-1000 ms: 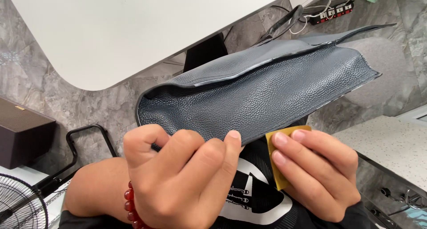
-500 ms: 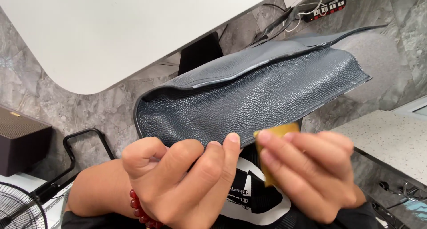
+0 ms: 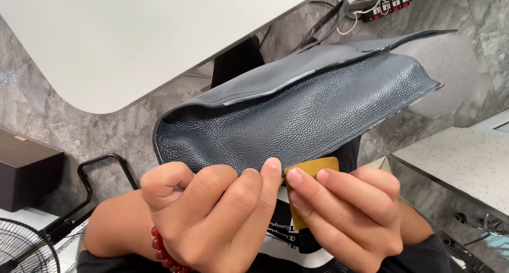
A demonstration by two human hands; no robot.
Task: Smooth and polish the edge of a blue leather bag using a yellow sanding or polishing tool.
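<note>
A dark blue-grey pebbled leather piece (image 3: 297, 114), folded into layers, is held up in front of me. My left hand (image 3: 212, 214) pinches its lower edge between thumb and fingers; a red bead bracelet (image 3: 161, 249) circles that wrist. My right hand (image 3: 344, 209) grips a small mustard-yellow pad (image 3: 313, 169) pressed against the same lower edge, right beside my left fingertips. Most of the pad is hidden behind my fingers.
A white rounded tabletop (image 3: 132, 34) fills the upper left. The floor is grey marble (image 3: 477, 61). A power strip with cables (image 3: 382, 5) lies at the top right, a dark box (image 3: 26, 167) and a fan (image 3: 24, 252) at the left, a speckled surface (image 3: 466, 167) at the right.
My right hand has slid left along the leather's lower edge with the yellow pad, until its fingertips meet my left hand. The leather has barely moved.
</note>
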